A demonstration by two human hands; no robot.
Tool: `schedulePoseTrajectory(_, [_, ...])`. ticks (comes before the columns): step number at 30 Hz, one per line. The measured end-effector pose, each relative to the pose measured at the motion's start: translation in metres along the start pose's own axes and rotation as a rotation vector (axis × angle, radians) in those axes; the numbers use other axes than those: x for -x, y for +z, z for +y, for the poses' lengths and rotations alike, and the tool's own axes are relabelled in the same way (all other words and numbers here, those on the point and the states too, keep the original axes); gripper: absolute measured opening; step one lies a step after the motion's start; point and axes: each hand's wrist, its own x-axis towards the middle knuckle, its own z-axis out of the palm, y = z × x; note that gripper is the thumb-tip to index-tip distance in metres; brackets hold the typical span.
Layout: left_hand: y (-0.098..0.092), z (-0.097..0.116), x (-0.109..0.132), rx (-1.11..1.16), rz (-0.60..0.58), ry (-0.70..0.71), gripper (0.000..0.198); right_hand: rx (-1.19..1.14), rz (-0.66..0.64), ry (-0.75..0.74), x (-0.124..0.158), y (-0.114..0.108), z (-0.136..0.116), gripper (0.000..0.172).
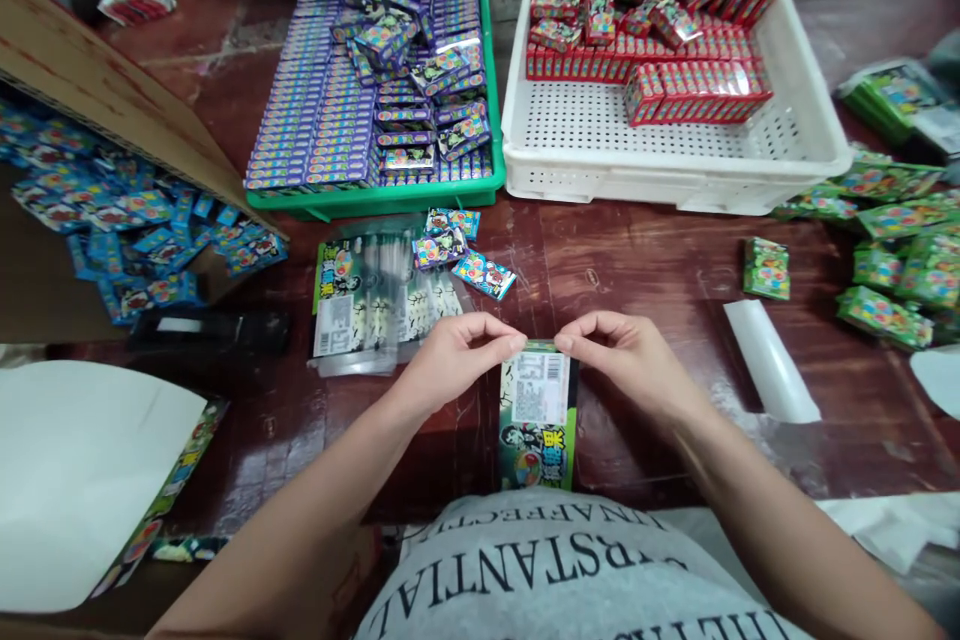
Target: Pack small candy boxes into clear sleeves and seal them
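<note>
In front of my body a printed candy bag [538, 420] lies with a white barcode label near its upper end and a green and black picture below. My left hand [459, 360] pinches the bag's top left corner between thumb and fingers. At the top right corner, my right hand [628, 360] grips it the same way. A narrow green strip shows along the edge between my fingertips; I cannot tell what it belongs to. Just left of my left hand is a stack of similar clear printed bags [360, 305]. Loose small candy packets [484, 274] lie beyond it.
Behind are a green tray [300, 205] of purple candy boxes [315, 100] and a white perforated crate [570, 182] of red boxes [697, 95]. Green boxes [885, 315] are heaped at right, near a curled white sheet [772, 365]. A cardboard box [135, 110] with blue packets [127, 210] stands left.
</note>
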Motion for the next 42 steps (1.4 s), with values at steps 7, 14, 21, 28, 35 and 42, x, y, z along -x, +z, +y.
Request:
schedulePoseTrajectory(7, [0.002,0.004,-0.005,-0.033,-0.020,-0.001,0.019,-0.020,-0.072,-0.070,0.010,-0.013,0.004,0.024])
schedulePoseTrajectory(14, [0.005,0.007,-0.015,-0.062,-0.025,-0.018,0.021,-0.020,0.001,-0.185,0.022,-0.015,0.022,0.023])
schedulePoseTrajectory(21, [0.012,0.010,-0.013,-0.137,-0.158,0.111,0.019,0.119,0.084,-0.273,0.028,-0.014,0.018,0.014])
schedulePoseTrajectory(28, [0.004,-0.020,-0.025,-0.566,-0.048,0.239,0.023,0.962,0.685,-0.282,0.082,-0.092,0.042,0.050])
schedulePoseTrajectory(35, [0.039,0.008,-0.023,-0.695,-0.051,0.685,0.052,0.323,0.503,0.166,0.110,-0.142,0.044,0.044])
schedulePoseTrajectory(42, [0.076,0.045,-0.041,-0.270,-0.168,0.448,0.062,-0.108,-0.130,0.227,0.063,-0.105,0.000,0.042])
